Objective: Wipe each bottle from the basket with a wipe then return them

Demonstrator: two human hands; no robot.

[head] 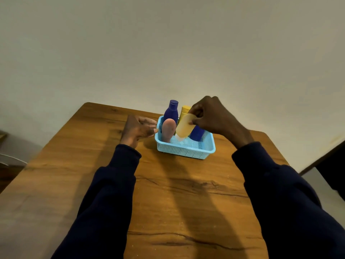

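Observation:
A light blue mesh basket (186,150) stands on the wooden table (168,202). Inside it are a tall dark blue bottle (171,113), a pink tube (168,130), a yellow bottle (184,110) at the back and another dark blue bottle (197,134) partly hidden behind my right hand. My right hand (211,116) pinches the upper end of a tilted pale yellow tube (183,127), whose lower end is inside the basket. My left hand (139,128) is beside the basket's left rim, fingers spread, holding nothing. No wipe is visible.
A plain beige wall rises behind the table. The table's far edge lies just behind the basket. A dark baseboard and floor show at the right; some furniture shows at the far left.

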